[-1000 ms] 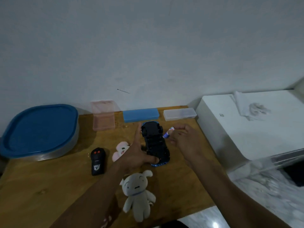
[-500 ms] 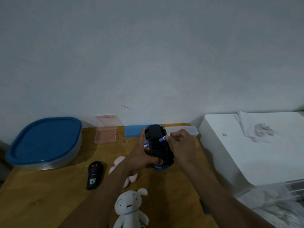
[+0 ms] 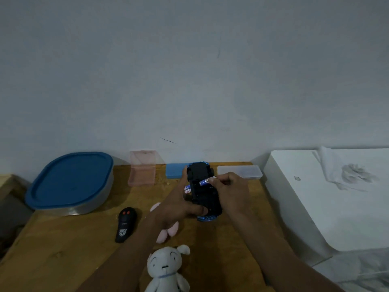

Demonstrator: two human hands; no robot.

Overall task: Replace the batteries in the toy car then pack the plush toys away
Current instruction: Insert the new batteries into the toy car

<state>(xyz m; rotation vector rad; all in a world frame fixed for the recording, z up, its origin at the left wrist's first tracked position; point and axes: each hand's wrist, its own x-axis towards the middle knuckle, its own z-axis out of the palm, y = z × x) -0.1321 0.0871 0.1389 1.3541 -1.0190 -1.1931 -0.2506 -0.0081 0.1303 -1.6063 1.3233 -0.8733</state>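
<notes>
The toy car point(image 3: 203, 189) lies upside down on the wooden table point(image 3: 63, 249), black underside up, blue body at its edges. My left hand point(image 3: 179, 205) grips its left side and near end. My right hand point(image 3: 228, 186) pinches a blue and white battery point(image 3: 203, 182) and holds it over the car's underside. Another battery point(image 3: 187, 189) shows at the car's left edge, beside my left fingers. A white plush dog point(image 3: 166, 270) lies at the near edge. A pink plush toy point(image 3: 168, 230) is partly hidden under my left forearm.
A black remote point(image 3: 125, 225) lies left of the pink plush. A large tub with a blue lid point(image 3: 69, 182) stands at the back left. Against the wall sit an open pink case point(image 3: 142, 169), a blue case point(image 3: 174, 170) and a clear case point(image 3: 240, 171). A white appliance point(image 3: 326, 197) adjoins the table's right edge.
My right hand has brought the battery from beside the car onto its underside. My left hand keeps its grip on the car. The camera has tilted up.
</notes>
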